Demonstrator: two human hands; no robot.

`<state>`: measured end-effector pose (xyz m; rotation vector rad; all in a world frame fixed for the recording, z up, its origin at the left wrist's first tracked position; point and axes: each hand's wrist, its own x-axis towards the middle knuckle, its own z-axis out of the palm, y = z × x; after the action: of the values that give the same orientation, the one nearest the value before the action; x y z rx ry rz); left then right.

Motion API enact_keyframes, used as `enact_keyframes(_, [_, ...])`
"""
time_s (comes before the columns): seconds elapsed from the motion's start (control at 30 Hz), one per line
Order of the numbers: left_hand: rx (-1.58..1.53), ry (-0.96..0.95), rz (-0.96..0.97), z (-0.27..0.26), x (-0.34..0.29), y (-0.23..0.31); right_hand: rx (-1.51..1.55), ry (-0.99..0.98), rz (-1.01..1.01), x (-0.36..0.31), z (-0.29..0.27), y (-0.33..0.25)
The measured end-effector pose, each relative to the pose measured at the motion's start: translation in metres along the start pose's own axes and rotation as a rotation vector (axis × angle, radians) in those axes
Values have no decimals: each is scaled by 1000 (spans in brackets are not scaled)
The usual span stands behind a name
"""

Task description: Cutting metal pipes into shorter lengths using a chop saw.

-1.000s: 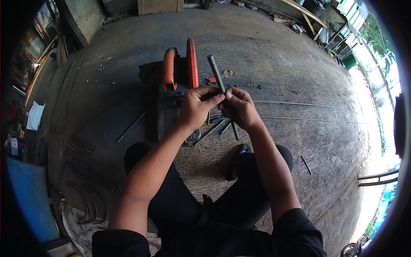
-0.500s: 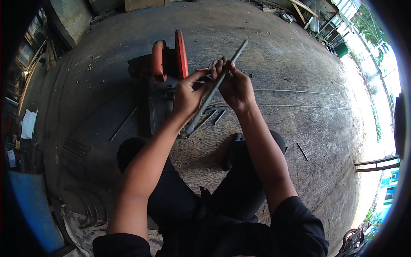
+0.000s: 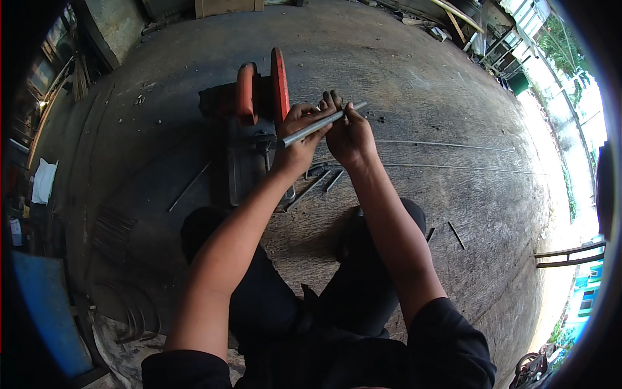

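A grey metal rod (image 3: 315, 128) hangs over the floor in both my hands, slanting up to the right, its near end toward me. My left hand (image 3: 299, 150) is closed about its near part, thumb and fingers against it. My right hand (image 3: 352, 137) grips it near the far end, thumb pressed on top. Just left of my hands stands a cut-off saw with a red guard (image 3: 279, 84), a red handle (image 3: 245, 94) and a dark metal base (image 3: 241, 175).
Short cut rods (image 3: 307, 191) lie beside the saw base. Two long thin rods (image 3: 447, 166) stretch rightward across the floor (image 3: 427, 97). Another thin rod (image 3: 189, 187) lies left of the saw, and a short one (image 3: 457, 235) rests right of my knee.
The rod has swung from a steep slant to a flatter one, and its near end has come up over my left wrist. My left hand has shifted slightly right.
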<state>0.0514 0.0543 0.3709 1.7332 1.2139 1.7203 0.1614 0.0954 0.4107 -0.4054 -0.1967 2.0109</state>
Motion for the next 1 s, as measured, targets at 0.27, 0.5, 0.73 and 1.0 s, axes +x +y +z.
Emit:
enact_keyframes(0.27, [267, 184, 282, 5, 9, 13, -206, 37, 135, 2, -17, -1])
enact_keyframes(0.5, [142, 232, -69, -11, 10, 2, -1021, -4, 148, -25, -2, 6])
enact_keyframes(0.73, [184, 176, -256, -18, 5, 2, -1377, -107, -382, -19, -6, 1])
enact_keyframes(1.0, [12, 154, -275, -3, -5, 1, -1268, -185, -511, -10, -5, 1])
